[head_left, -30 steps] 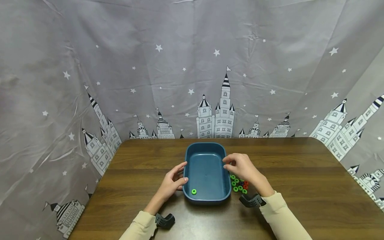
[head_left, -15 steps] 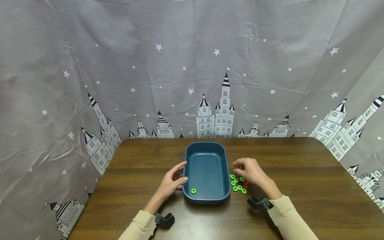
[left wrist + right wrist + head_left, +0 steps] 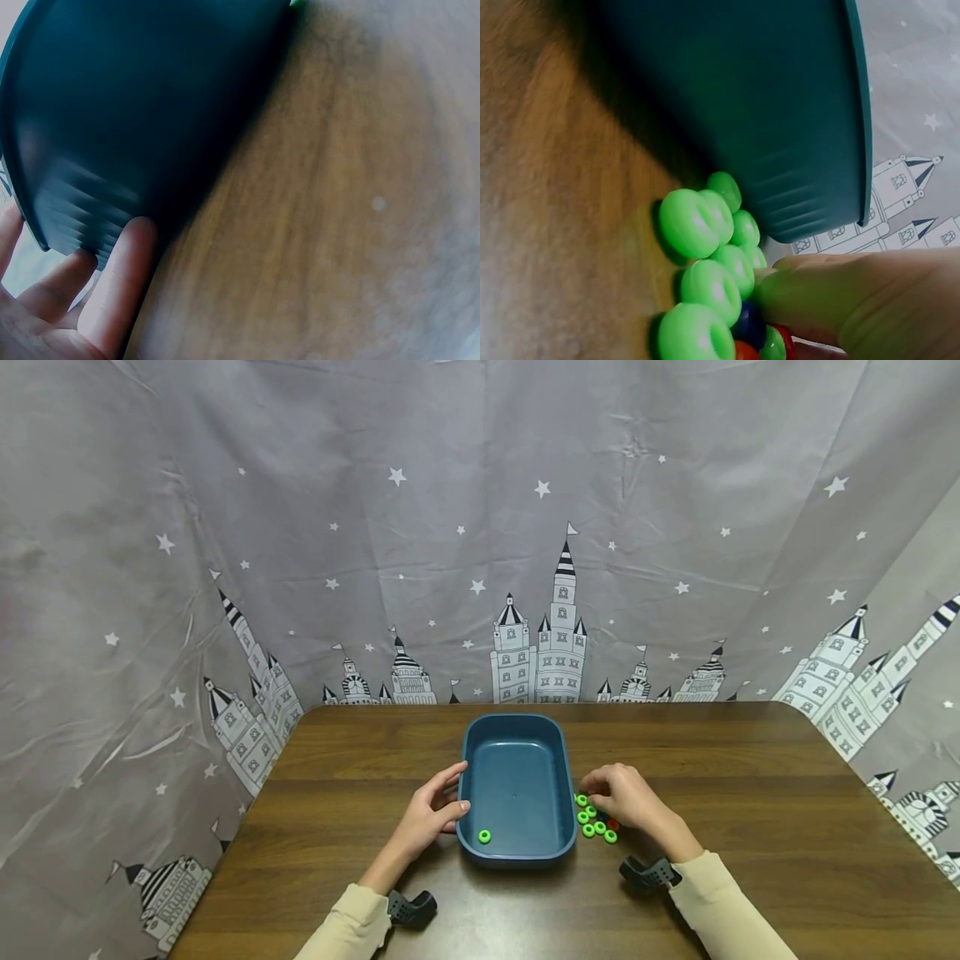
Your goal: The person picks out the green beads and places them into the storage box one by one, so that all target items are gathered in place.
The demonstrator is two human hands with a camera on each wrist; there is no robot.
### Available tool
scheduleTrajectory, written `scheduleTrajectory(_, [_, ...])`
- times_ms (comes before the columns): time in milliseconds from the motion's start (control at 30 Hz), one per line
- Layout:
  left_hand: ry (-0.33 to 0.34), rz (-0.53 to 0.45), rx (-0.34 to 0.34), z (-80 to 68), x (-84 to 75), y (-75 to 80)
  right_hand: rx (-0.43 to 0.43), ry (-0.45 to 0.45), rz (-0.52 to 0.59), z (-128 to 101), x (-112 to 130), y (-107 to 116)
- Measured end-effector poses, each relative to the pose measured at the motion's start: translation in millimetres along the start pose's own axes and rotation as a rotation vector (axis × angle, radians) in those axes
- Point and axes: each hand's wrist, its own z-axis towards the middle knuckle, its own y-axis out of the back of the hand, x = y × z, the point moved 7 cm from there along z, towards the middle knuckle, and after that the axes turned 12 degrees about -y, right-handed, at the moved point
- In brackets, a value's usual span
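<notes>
A dark blue rectangular plastic tub [image 3: 516,777] stands on the table, with a green ring bead [image 3: 484,837] at its near left corner. My left hand [image 3: 426,818] rests against the tub's left side; in the left wrist view its fingertips [image 3: 135,232] touch the outer wall. Right of the tub lies a cluster of green ring beads [image 3: 599,828], with a dark blue bead [image 3: 748,324] and red ones [image 3: 612,824] among them. Down over this cluster, my right hand [image 3: 626,797] reaches with bent fingers. Its fingertips are partly hidden, so I cannot tell whether they pinch a bead.
The brown wooden table [image 3: 750,827] extends to both sides of the tub. Behind it hangs a grey curtain [image 3: 480,527] printed with castles and stars. A black wrist mount [image 3: 412,910] sits on each forearm.
My right hand has moved from the tub's right rim rightward and down to the beads beside it. The left hand and the tub have stayed in place.
</notes>
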Motion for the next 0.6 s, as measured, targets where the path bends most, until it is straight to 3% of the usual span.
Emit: scheduleTrajectory(600, [0.002,0.005,0.000,-0.5,-1.9,-0.2,-0.032,0.061,0.007,-2.2,-4.3,-7.8])
